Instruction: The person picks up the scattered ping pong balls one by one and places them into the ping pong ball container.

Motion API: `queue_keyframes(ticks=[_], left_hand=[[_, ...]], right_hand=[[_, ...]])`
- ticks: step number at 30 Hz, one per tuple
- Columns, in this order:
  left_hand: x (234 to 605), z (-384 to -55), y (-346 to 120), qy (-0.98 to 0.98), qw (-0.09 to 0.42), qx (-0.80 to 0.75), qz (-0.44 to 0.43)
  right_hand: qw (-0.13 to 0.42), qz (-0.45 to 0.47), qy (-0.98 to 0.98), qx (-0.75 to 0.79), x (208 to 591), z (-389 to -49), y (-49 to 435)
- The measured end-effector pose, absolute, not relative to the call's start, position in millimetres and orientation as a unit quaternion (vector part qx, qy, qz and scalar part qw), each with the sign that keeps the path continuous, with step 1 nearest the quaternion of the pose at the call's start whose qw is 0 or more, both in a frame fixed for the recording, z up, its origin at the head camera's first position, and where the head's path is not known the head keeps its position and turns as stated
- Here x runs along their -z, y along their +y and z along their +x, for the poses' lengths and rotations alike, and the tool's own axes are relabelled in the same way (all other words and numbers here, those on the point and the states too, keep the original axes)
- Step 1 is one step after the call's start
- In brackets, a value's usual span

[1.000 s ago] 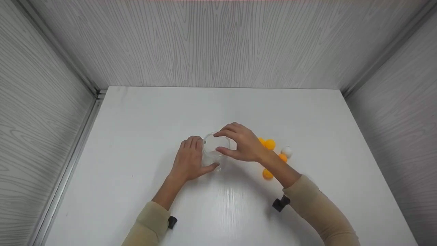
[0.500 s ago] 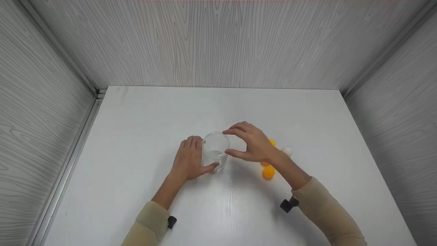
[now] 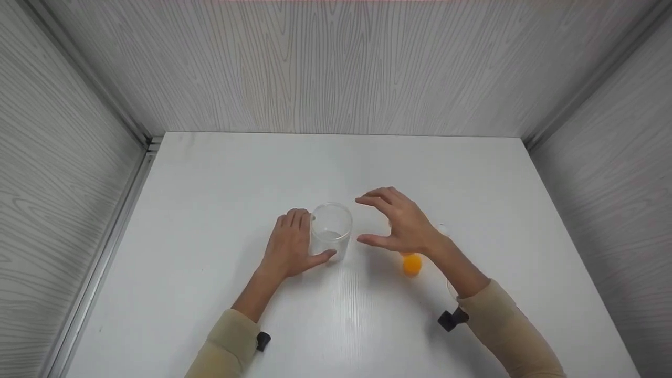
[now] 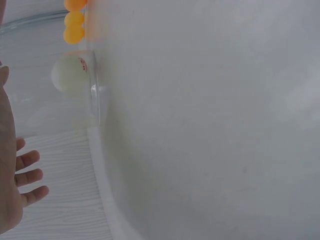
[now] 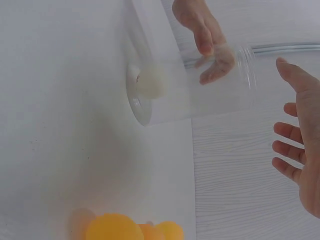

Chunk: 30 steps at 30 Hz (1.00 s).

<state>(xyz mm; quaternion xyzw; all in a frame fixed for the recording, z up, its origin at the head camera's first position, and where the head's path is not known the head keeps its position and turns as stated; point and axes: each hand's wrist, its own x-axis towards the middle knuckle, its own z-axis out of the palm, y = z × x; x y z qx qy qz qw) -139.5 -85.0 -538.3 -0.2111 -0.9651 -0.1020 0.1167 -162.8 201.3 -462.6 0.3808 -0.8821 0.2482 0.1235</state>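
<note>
A clear, straight-sided cup (image 3: 332, 220) stands upright on the white table. Inside it, at the bottom, lies a white ping-pong ball (image 4: 70, 74) with a red mark. My left hand (image 3: 289, 247) holds the cup from the left, its thumb across the near side and its fingers along the far left side. To the right of the cup my right hand (image 3: 401, 223) is apart from it, thumb and fingers spread and nothing between them. An orange ping-pong ball (image 3: 412, 265) lies below the right hand, and several more orange balls (image 5: 115, 229) are partly hidden by it in the head view.
A second white ball (image 3: 442, 228) shows slightly behind the right wrist. A faint transparent edge (image 3: 450, 289) curves beside the right forearm; the rest is hidden. Grey wood-grain panels (image 3: 336, 68) wall the white table (image 3: 236, 168) at the back and both sides.
My right hand has moved from over the cup's mouth to the right, away from the rim, covering more of the orange balls. The left hand and cup stay almost in place.
</note>
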Motion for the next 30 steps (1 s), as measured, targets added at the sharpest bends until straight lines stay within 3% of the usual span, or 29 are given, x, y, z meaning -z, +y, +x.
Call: queue_keyframes(ticks=[30], left_hand=[[540,-141,-84,-0.964,0.126,0.102,-0.212]], right_hand=[[0.071,0.292,-0.918,-0.258,499,-175,253]])
